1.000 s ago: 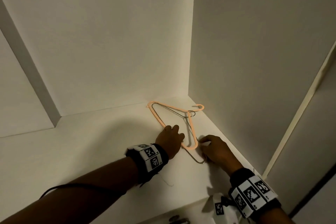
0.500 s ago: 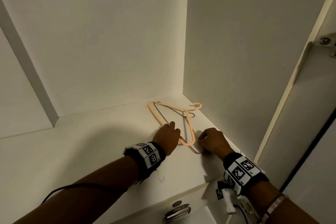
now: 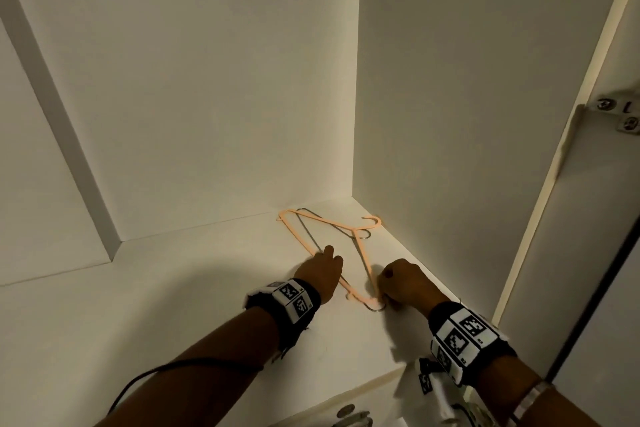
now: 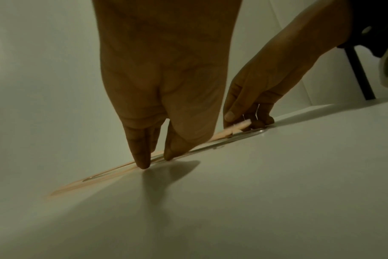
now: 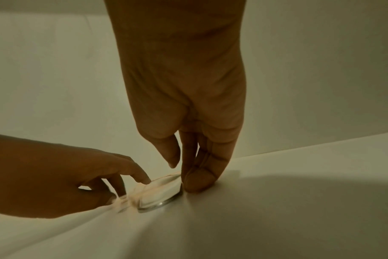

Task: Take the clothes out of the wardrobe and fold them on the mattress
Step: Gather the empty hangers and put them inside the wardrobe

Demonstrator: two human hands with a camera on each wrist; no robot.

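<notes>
Fingertips (image 4: 142,163) of the left hand (image 3: 320,272) press straight down on an orange hanger (image 3: 360,253) at lower centre. Right hand (image 3: 403,282) fingers pinch its near corner, beside a wire hanger (image 3: 375,307) on the wardrobe shelf (image 3: 173,288).

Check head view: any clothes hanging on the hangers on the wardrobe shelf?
No. The peach plastic hanger and the wire hanger under it lie flat and bare on the wardrobe shelf, no garment on either.
</notes>
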